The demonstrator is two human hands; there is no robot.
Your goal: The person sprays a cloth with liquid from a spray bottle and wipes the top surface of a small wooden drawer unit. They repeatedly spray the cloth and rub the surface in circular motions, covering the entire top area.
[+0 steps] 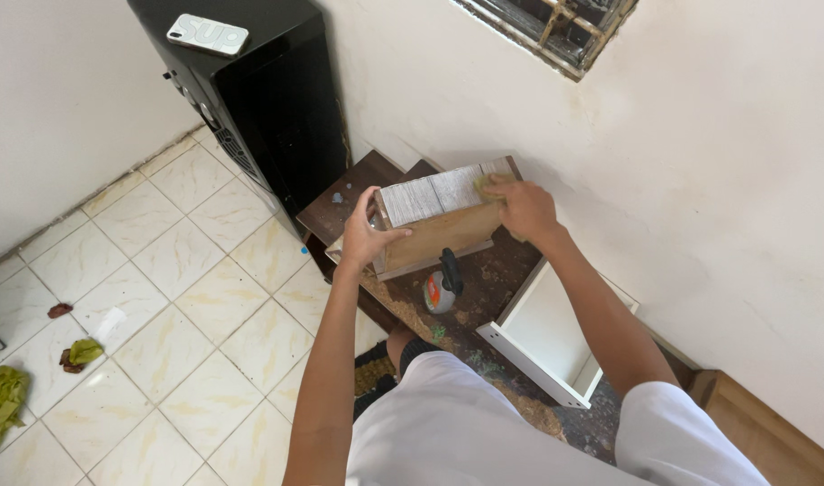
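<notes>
1. A wooden drawer box (439, 216) stands on its side on a dark brown low table (340, 202), its pale grey-white panel facing up.
2. The left hand (365, 238) clasps the near-left corner of the box, fingers wrapped around its edge and thumb on top.
3. The right hand (520, 209) presses a small yellow-green pad (487, 186), perhaps sandpaper or a cloth, flat against the far-right end of the box's top panel, fingers closed over it.
4. Just in front of the box, on the table, lies a small orange-and-grey tool (441, 286) with a black handle.
5. To the right of the box, a white drawer (556, 337) lies open-side up.
6. Behind and left of the box stands a black cabinet (259, 90) with a phone (207, 34) on top.
</notes>
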